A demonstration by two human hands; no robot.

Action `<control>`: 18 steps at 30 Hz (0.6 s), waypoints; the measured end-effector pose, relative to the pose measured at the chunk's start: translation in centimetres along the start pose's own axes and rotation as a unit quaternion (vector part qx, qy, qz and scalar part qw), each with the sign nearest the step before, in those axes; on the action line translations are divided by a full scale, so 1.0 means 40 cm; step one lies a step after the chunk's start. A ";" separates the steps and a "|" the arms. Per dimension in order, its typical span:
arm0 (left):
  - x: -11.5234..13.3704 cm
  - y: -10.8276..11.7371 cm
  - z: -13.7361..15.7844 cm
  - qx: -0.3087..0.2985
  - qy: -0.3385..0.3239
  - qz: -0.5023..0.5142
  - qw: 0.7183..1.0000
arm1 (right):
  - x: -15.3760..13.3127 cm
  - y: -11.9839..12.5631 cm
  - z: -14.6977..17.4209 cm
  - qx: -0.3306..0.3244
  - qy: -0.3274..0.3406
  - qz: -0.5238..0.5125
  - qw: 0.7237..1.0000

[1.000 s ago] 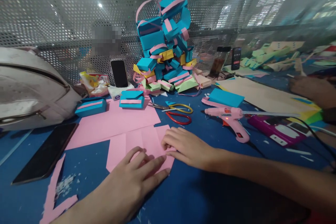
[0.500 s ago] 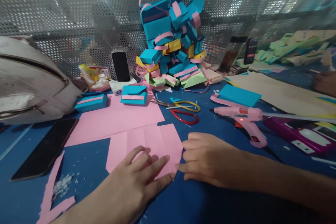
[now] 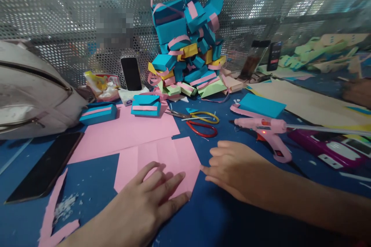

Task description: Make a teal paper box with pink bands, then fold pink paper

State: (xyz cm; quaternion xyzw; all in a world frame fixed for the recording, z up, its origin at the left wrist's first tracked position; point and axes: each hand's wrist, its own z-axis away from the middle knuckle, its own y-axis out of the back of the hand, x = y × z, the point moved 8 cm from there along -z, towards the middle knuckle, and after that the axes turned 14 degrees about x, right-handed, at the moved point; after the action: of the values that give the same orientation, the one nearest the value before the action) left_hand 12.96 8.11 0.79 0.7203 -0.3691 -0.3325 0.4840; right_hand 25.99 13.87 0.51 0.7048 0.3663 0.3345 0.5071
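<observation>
A pink sheet of paper [image 3: 171, 154] with straight creases and angled right corners lies flat on the blue table. My left hand [image 3: 153, 191] rests on its lower part, open, with fingers spread and pressing the sheet. To its right is my right hand [image 3: 234, 168], several fingers loosely curled and one stretched out, its tip at the sheet's right corner. Nothing shows in its grasp. Behind the creased sheet lies a larger pink sheet [image 3: 124, 133]. Scissors [image 3: 197, 119] with yellow and red handles lie beyond my hands.
A pink glue gun [image 3: 261, 125] with its light on lies at right, before a blue paper piece [image 3: 261, 105] and purple case [image 3: 327, 148]. Small blue paper boxes [image 3: 145, 105], a dark phone [image 3: 43, 168] and white bag [image 3: 34, 88] are left. Stacked paper boxes [image 3: 188, 46] rise behind.
My right hand has drawn slightly up and away from the sheet's lower right edge, uncovering more of it. My left hand stays pressed on the paper. The view has shifted slightly.
</observation>
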 end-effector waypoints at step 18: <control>0.003 0.003 -0.004 -0.064 0.007 0.040 0.997 | -0.010 0.001 -0.006 0.041 -0.013 0.038 0.998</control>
State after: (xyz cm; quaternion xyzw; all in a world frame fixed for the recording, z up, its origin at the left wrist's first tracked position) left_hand 13.15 8.05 0.93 0.6748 -0.3719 -0.3305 0.5450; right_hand 25.59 13.64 0.56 0.7426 0.3458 0.3296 0.4694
